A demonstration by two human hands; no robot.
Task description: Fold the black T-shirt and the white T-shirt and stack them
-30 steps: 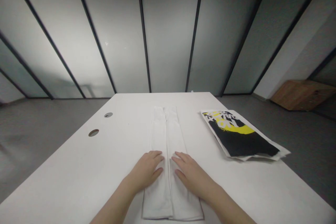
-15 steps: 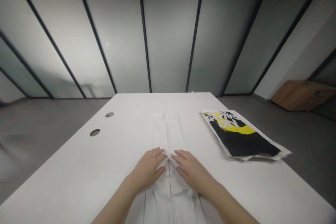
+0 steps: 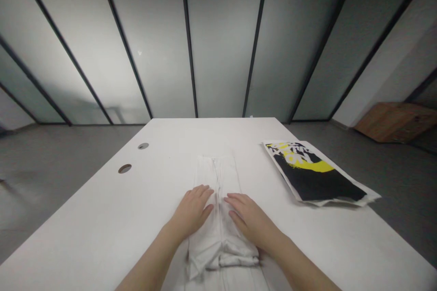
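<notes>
A long strip of white cloth [image 3: 218, 234] lies lengthwise on the table in front of me, its two side flaps meeting along a seam down the middle. Close to me the fabric is bunched into a crumpled fold [image 3: 235, 254], and more cloth runs on below it, out of the picture. My left hand [image 3: 194, 209] rests on the left flap with its fingers stretched toward the seam. On the right flap lies my right hand [image 3: 247, 216], fingers extended and thumb apart. Neither hand grips the fabric. Whether the cloth is a garment, I cannot tell.
The white table [image 3: 136, 218] has two round holes [image 3: 124, 168] near its left edge. To the right lie stacked sheets with a black, yellow and white print [image 3: 314, 177]. Frosted glass panels [image 3: 218, 45] stand behind; a wooden cabinet [image 3: 392, 122] is at far right.
The cloth's far edge has come nearer to me, and its near part, fairly flat before, is now bunched into a fold. Both hands remain spread on it, the left slightly farther forward.
</notes>
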